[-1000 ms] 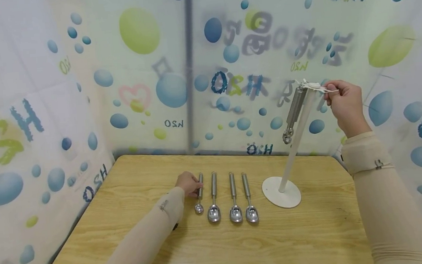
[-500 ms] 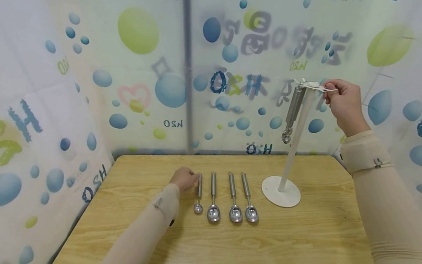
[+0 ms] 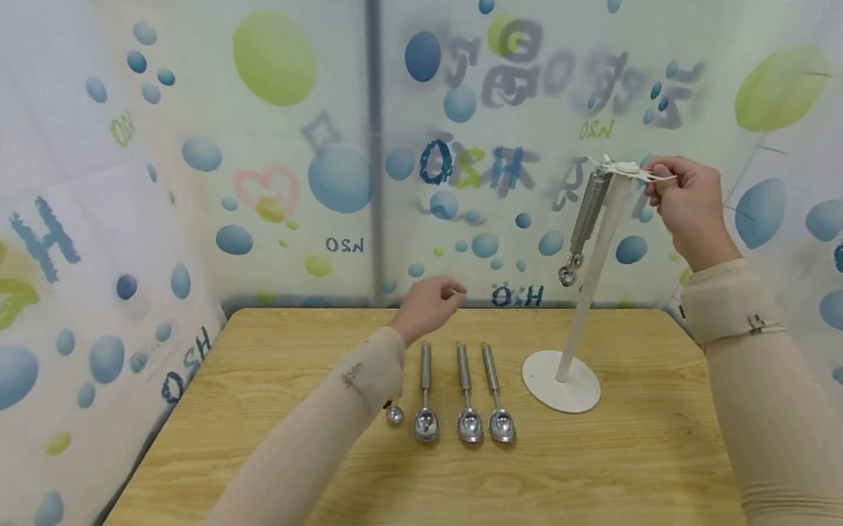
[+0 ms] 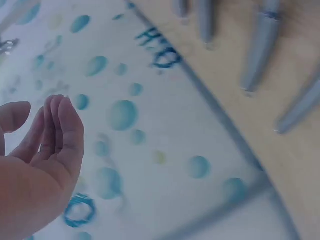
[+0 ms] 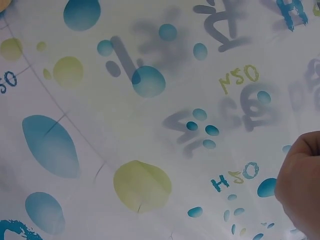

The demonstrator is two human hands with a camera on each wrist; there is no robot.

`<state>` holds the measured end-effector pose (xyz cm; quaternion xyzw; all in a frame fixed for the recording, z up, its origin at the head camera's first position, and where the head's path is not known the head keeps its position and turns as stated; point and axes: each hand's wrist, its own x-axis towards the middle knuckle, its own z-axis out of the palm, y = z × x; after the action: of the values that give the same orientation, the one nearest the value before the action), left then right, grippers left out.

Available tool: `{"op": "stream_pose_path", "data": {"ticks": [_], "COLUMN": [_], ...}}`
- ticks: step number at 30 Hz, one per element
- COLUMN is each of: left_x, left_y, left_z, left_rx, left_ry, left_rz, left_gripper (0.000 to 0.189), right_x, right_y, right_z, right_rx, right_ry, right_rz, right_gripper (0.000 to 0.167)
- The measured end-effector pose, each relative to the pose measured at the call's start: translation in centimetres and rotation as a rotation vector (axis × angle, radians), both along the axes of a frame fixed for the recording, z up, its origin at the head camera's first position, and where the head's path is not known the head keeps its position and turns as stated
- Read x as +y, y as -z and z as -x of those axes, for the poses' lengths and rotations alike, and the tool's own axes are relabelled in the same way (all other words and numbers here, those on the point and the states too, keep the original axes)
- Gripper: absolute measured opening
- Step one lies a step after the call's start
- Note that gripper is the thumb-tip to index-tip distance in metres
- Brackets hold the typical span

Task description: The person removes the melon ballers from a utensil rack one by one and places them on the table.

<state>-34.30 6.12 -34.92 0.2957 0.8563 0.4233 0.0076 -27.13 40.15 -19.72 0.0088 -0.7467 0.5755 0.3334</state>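
Observation:
My left hand point(image 3: 431, 305) is in the air over the table's back edge, fingers loosely bent and holding nothing. In the left wrist view that hand point(image 4: 50, 155) shows a gap between thumb and fingers. My right hand point(image 3: 690, 210) pinches a white hook arm at the top of the white stand point(image 3: 592, 298). Steel-handled tools point(image 3: 588, 211) with small round scoop ends hang from the stand's left side. On the table lie three ice cream scoops point(image 3: 469, 424), handles pointing away. Left of them is a small melon baller point(image 3: 395, 416), its handle hidden by my left arm.
The stand's round white base point(image 3: 561, 382) sits right of the scoops on the wooden table point(image 3: 561, 485). Behind the table and at both sides hang patterned curtains point(image 3: 294, 182).
My left hand has left the melon baller's handle, rising and moving right toward the stand. The melon baller stays on the table. My right hand keeps its pinch on the hook arm.

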Motion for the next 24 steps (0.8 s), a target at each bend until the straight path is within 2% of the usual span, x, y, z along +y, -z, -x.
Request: {"op": "stream_pose_path", "data": {"ticks": [4,8,13,21,24], "left_x": [3.3,6.1,8.6,11.0,11.8], "left_y": [-3.1,-5.1,-5.9,-7.1,-7.7], "left_z": [-0.7,-1.5,-2.2,-2.7,-3.1], "left_rx": [0.053,0.086,0.097,0.183,0.184], "left_ry": [0.07,0.106,0.148,0.116,0.123], "left_rz": [-0.038,-0.088,-0.179,-0.337,-0.363], "left_gripper": [0.028,0.029,0.029,0.027,0.027], "right_x": [0.3,0.5,0.6,0.7,0.8], "right_y": [0.2,0.3,0.2,-0.1,0.0], "right_z": [0.2,0.4,0.5,1.0,1.1], "right_rx": [0.021,0.035,0.009,-0.016,-0.016], "right_ry": [-0.026,-0.044,-0.053,-0.104,-0.108], "right_rz": [0.023,0.025,0.009,0.012,0.014], "right_gripper": [0.019,0.02,0.019,0.019,0.019]}}
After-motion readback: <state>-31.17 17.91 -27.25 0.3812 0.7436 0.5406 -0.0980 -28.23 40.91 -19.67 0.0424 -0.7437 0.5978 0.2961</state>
